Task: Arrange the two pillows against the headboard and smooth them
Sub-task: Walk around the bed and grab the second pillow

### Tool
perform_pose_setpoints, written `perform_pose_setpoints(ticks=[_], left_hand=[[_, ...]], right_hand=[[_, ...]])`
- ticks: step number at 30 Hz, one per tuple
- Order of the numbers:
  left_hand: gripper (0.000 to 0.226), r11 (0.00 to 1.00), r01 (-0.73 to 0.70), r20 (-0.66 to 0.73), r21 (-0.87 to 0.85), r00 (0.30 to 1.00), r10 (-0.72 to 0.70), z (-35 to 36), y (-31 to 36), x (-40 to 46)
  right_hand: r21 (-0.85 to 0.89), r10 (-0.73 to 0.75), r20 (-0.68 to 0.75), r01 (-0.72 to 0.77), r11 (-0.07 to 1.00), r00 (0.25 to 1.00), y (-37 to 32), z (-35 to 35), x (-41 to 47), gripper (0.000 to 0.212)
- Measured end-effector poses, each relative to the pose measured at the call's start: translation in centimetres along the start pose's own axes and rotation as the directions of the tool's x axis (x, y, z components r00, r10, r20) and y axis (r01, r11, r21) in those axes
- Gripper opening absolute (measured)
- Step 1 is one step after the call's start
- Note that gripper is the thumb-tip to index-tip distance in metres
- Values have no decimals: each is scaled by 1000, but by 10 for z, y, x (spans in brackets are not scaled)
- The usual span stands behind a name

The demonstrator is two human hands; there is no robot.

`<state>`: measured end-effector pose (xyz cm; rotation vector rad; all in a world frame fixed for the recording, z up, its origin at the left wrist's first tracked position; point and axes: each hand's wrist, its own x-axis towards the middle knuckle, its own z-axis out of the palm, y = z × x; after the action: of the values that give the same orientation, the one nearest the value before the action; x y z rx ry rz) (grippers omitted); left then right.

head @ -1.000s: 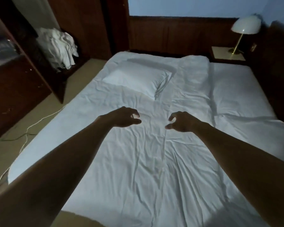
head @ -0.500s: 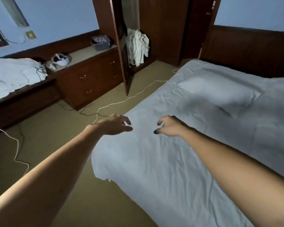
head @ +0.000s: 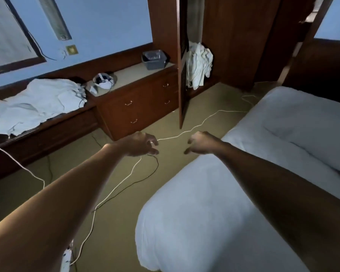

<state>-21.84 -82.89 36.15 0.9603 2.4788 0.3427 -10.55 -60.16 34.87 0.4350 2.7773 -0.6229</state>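
The bed (head: 214,203) with its white sheet fills the lower right. One white pillow (head: 310,134) lies flat on it near the dark wooden headboard (head: 322,71). My left hand (head: 139,144) and my right hand (head: 201,142) are stretched out side by side above the floor, just left of the mattress edge. Both are empty, fingers loosely curled and apart. A rumpled white bundle (head: 37,107) that may be a pillow or linen lies on the low bench at the left.
A wooden drawer unit (head: 137,107) with a grey basket (head: 154,59) stands against the wall. An open wardrobe door (head: 184,75) juts out, white cloth (head: 198,63) hanging behind it. White and black cables (head: 124,179) and a power strip (head: 66,258) cross the floor.
The view has swung left, from the bed to the floor, bench and drawers. My hands kept their pose and now hover over the floor instead of the sheet.
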Motion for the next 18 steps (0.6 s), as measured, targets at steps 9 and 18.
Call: perform_pose_setpoints(ticks=[9, 18], left_hand=[[45, 974, -184, 59, 133, 982, 177, -117, -101, 179], [41, 849, -518, 310, 105, 828, 467, -193, -100, 354]], right_hand=[[33, 134, -86, -131, 991, 987, -36, -48, 183, 43], [107, 479, -114, -468, 877, 871, -35, -74, 284, 44]])
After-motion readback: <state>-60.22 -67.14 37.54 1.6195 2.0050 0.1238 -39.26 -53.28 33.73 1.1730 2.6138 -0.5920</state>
